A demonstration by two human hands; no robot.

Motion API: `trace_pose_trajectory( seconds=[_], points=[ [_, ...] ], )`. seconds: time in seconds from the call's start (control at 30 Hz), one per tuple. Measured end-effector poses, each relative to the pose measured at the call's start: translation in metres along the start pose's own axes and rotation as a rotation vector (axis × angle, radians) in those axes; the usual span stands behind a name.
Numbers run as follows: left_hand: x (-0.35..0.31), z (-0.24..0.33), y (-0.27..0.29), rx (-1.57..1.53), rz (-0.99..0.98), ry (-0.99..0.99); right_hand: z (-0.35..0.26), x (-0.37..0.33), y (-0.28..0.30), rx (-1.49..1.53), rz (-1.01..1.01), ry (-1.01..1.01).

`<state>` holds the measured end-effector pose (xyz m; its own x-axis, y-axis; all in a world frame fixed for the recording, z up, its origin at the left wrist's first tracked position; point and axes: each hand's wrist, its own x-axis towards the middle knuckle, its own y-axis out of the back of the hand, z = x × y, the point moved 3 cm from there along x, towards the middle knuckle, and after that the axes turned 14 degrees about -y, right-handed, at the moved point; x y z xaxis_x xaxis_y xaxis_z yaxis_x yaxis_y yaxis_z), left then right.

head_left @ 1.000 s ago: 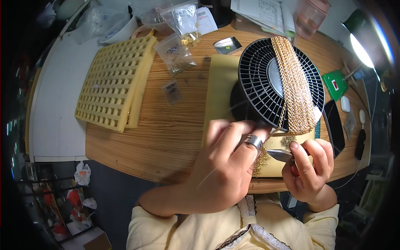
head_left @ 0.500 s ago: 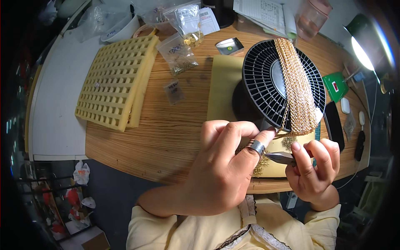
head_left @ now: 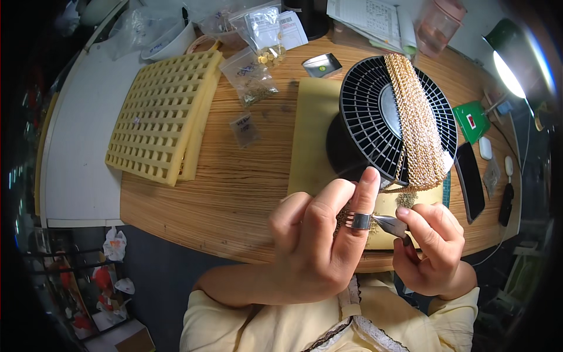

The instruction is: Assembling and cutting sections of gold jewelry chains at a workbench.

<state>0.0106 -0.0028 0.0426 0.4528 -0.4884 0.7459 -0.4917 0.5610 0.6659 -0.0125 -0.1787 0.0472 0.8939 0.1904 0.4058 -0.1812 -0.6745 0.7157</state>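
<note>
A wide silver ring (head_left: 358,220) with slots sits on the thumb of my left hand (head_left: 316,234). The thumb points up and the other fingers are bent; gold chain (head_left: 342,218) shows between thumb and forefinger, its lower part hidden by the hand. My right hand (head_left: 431,246) is closed around fine-nosed pliers (head_left: 391,225), whose tips meet the ring's right edge. Just beyond the hands stands a tilted black spool (head_left: 366,111), with many strands of gold chain (head_left: 417,123) draped over it. Small gold pieces (head_left: 406,200) lie on the yellow mat (head_left: 314,129).
Yellow foam trays (head_left: 146,117) with square holes lie at the left. Small plastic bags (head_left: 249,76) and a metal tin (head_left: 322,65) are at the back. A lit lamp (head_left: 509,73), a green object (head_left: 471,121) and a phone (head_left: 470,182) occupy the right side.
My left hand has moved slightly down and left, its thumb now raised away from the spool's rim. My right hand has shifted down and left, with the plier tips still at the ring.
</note>
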Motion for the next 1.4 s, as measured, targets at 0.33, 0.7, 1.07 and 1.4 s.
trace_pose_trajectory(
  seconds=[0.33, 0.7, 1.07, 1.4],
  points=[
    [-0.003, -0.018, -0.002, -0.148, -0.041, 0.095, 0.008, -0.010, 0.003, -0.146, -0.025, -0.136],
    [-0.024, -0.027, -0.038, -0.375, -0.376, 0.117, 0.026, -0.039, 0.033, -0.362, -0.177, -0.344],
    [-0.019, -0.022, -0.041, -0.256, -0.304, 0.207, 0.034, -0.050, 0.043, -0.404, -0.190, -0.438],
    [-0.017, -0.001, -0.051, -0.403, -0.490, 0.088, 0.036, -0.051, 0.042, -0.436, -0.204, -0.431]
  ],
)
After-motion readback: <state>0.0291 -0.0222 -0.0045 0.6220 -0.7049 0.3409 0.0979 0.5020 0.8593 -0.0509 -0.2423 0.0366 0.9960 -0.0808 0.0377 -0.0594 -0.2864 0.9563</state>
